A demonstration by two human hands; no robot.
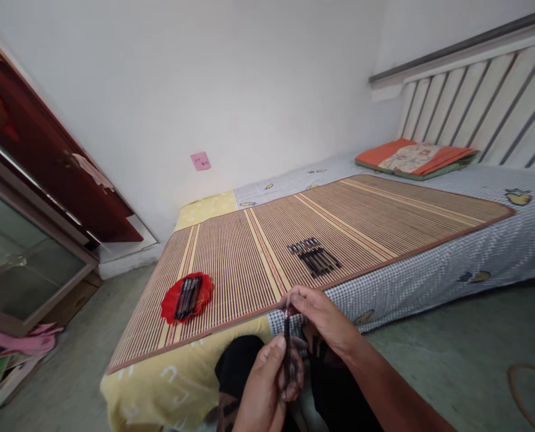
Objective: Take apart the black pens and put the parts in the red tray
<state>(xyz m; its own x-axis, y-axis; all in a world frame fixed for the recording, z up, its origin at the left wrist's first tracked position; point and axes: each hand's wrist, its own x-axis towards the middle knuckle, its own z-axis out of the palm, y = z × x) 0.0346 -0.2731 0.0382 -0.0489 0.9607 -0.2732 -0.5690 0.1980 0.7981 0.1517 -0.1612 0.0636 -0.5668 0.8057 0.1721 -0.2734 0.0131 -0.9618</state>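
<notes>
Low in the view, my left hand (pixel 274 375) is closed around the lower part of a slim black pen-like stick (pixel 287 330), held upright. The fingers of my right hand (pixel 310 303) pinch at its silvery top end; any small part between them is too hard to make out. Ahead, several similar dark sticks with pale, shiny ends (pixel 315 258) lie side by side on the striped bamboo mat (pixel 222 252). To the left, several more dark sticks (pixel 188 297) rest on a red scalloped cloth or dish (pixel 168 303).
The mat covers a bed with a yellow cover (pixel 159 378) and a checked sheet (pixel 429 276). A folded orange quilt (pixel 387 155) lies near the white slatted headboard (pixel 478 102). A glass-fronted cabinet (pixel 15 258) and a dark red door (pixel 47 144) stand at left.
</notes>
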